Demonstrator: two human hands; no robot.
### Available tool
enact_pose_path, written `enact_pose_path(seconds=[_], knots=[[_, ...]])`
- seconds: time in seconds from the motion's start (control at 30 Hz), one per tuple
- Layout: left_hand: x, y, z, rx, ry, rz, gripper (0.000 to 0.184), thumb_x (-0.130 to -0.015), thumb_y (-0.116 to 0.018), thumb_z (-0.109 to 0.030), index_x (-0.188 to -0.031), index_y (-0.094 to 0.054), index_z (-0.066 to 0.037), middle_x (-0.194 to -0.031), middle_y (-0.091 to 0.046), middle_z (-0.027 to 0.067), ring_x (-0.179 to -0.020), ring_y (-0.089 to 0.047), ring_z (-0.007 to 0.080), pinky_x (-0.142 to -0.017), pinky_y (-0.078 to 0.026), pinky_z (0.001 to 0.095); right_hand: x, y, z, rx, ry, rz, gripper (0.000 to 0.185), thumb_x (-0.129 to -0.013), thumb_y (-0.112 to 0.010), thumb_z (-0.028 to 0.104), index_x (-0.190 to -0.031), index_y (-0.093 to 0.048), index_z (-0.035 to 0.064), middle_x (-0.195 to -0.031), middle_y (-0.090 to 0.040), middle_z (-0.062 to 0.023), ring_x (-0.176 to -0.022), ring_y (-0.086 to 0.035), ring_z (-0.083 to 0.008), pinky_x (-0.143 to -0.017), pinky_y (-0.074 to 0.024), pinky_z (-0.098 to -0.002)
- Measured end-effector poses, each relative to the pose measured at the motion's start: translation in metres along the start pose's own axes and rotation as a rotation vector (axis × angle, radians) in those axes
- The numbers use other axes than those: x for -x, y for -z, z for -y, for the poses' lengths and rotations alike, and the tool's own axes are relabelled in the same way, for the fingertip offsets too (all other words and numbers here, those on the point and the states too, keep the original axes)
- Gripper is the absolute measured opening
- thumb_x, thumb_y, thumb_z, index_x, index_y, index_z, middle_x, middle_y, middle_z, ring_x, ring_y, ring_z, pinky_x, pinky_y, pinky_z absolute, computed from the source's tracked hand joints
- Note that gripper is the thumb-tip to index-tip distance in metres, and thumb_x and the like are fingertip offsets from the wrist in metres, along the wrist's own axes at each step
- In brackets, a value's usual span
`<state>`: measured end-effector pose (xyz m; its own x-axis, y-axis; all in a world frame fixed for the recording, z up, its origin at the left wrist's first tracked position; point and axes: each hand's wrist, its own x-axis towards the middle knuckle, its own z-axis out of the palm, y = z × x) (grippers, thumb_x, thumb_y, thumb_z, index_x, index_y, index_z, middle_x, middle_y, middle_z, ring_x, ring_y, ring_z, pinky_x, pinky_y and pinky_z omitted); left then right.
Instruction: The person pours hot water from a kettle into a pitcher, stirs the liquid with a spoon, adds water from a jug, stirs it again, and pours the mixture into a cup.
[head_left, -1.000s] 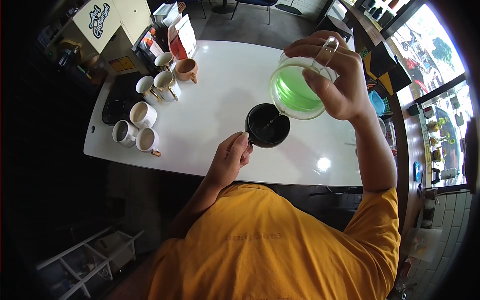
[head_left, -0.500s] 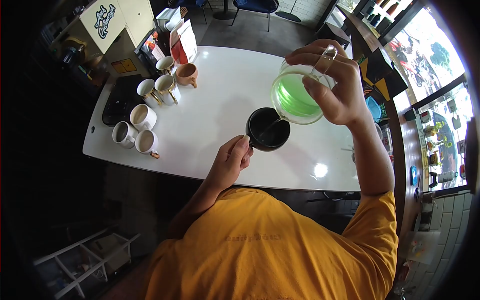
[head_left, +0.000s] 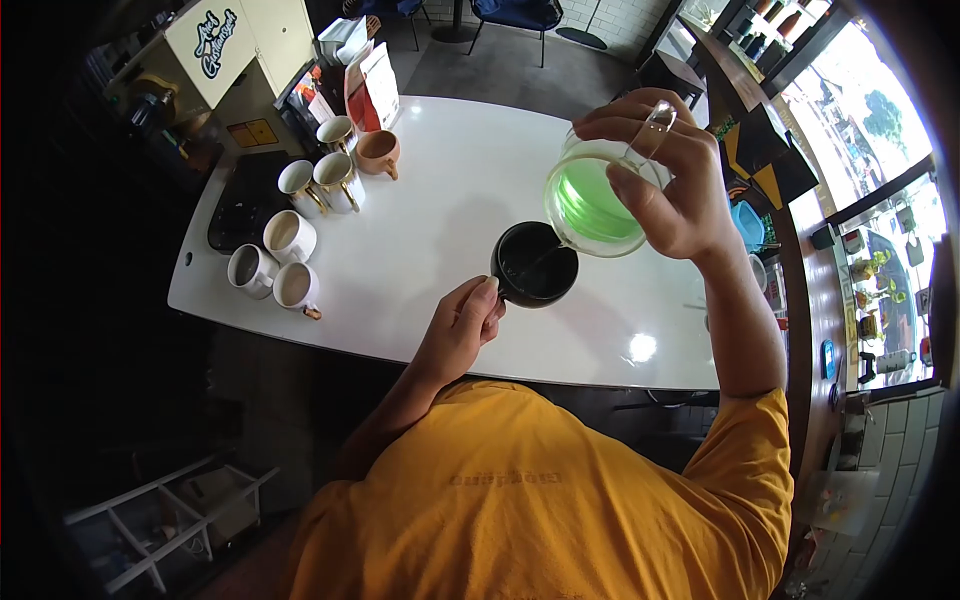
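My left hand pinches the handle of a black cup over the white table. Above and to the right, my right hand is wrapped round a clear glass pitcher with green liquid in it. The pitcher is tilted, its lip at the cup's upper right rim, and a thin stream runs from it into the cup. The cup's inside is dark, so the liquid level in it cannot be made out.
Several white mugs and a brown cup stand at the table's left side. Behind them are a red and white bag and a cabinet. A wooden counter runs along the right, below windows.
The whole view has shifted, so the table and mugs sit slightly lower in the frame. Both hands keep their holds, and the pitcher stays tilted with the stream still running.
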<state>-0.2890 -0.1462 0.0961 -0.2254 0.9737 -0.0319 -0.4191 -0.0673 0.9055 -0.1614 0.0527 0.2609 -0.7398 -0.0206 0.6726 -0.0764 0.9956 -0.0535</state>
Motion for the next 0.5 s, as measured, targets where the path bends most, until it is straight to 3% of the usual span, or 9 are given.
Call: enact_pose_path(seconds=[0.5], knots=[[-0.0009, 0.0024, -0.0011, -0.050, 0.001, 0.000, 0.036, -0.101, -0.033, -0.030, -0.072, -0.035, -0.010, -0.070, -0.040, 0.0013, -0.054, -0.030, 0.0068, -0.050, -0.029, 0.0215, -0.0051, -0.0045, 0.0000, -0.042, -0.024, 0.021, 0.033, -0.069, -0.057, 0.026, -0.085, -0.071, 0.0006, -0.092, -0.071, -0.0136, -0.085, -0.065, -0.0269, -0.093, -0.0433, -0.0391]])
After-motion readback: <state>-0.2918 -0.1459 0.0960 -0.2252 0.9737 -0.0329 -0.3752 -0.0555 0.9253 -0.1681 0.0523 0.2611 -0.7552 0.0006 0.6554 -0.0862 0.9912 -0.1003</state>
